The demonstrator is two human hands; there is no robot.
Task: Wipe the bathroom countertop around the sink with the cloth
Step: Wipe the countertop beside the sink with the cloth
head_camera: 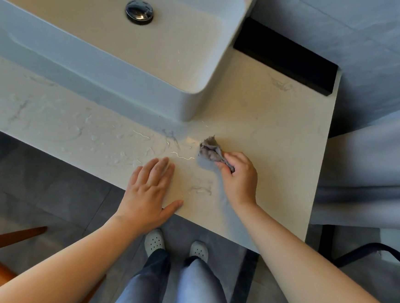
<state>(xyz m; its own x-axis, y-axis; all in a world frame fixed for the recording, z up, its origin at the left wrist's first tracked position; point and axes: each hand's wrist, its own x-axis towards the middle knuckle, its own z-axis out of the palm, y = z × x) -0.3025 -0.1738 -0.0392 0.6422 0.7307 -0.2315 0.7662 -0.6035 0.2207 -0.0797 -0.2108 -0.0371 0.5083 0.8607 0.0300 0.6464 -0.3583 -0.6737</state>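
While the left hand [149, 191] lies flat on the countertop [276, 126] with its fingers extended and together, palm down near the front edge, the right hand [240, 176] grips a bunched grey cloth [210, 151] between curled fingers and thumb. Most of the cloth projects beyond the right fingertips, toward the corner of the sink [185, 100], and appears to rest on the surface. Water droplets and streaks [122, 145] lie ahead of the left fingertips and continue leftward along the sink wall. A chrome drain plug [139, 12] sits in the basin, well beyond both hands. Two light shoes [154, 241] stand on the floor below the counter edge.
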